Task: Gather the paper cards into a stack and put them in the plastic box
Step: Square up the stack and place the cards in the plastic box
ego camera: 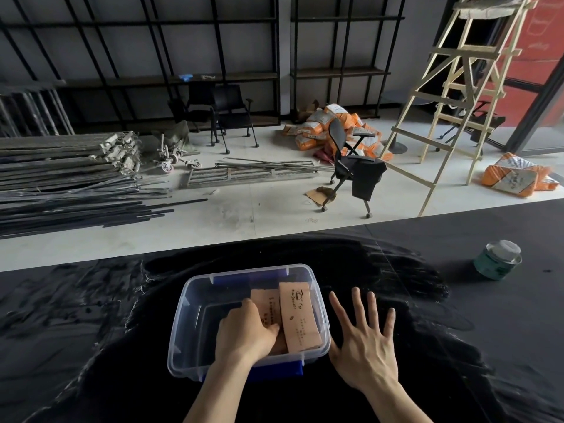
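**Cards reach the box as left hand settles the stack**

At lower centre of the frame, the left hand (244,329) reaches down into a clear rectangular plastic box with blue latches (183,303) standing on the black desk (91,315). Its grip is curled shut on the near end of the tan printed paper cards (297,315), which lie inside the box toward its right wall. The cards sit immediately right of that hand and touching it, their long axis running from the near rim up toward the far rim, printed faces up; two overlapping piles show, not squared into one. The right hand (366,346) hovers or rests just right of the box, fingers spread, holding nothing. The left hand, being nearer, seems best placed to square them.
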A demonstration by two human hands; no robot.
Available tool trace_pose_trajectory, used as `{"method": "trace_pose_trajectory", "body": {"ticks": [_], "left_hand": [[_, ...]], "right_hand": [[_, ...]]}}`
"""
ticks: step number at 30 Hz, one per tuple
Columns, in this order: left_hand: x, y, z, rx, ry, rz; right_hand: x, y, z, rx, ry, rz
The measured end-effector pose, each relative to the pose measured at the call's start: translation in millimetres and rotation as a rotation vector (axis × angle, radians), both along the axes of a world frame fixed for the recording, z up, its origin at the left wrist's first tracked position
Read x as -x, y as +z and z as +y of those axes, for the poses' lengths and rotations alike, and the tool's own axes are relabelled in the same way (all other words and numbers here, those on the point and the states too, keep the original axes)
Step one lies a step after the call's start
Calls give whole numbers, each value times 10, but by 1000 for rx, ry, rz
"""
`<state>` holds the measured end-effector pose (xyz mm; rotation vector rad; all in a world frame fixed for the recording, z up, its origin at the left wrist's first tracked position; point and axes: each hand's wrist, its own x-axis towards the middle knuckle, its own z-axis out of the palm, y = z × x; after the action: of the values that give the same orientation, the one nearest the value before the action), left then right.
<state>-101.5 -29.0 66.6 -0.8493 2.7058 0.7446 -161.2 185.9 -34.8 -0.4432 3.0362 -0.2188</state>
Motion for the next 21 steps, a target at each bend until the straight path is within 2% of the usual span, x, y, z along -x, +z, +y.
{"method": "trace_pose_trajectory", "body": {"ticks": [7,10,14,21], "left_hand": [[11,-10,33,63,-54,0],[-17,-2,69,143,-117,71],[-4,-21,91,103,-151,125],[53,-57,102,111,-167,81]], "right_hand": [[-9,28,-6,-17,1,-14],[-17,55,-9,-19,4,-21],[-25,82,-17,-17,4,-25],[-24,90,-16,-16,8,-20]]}}
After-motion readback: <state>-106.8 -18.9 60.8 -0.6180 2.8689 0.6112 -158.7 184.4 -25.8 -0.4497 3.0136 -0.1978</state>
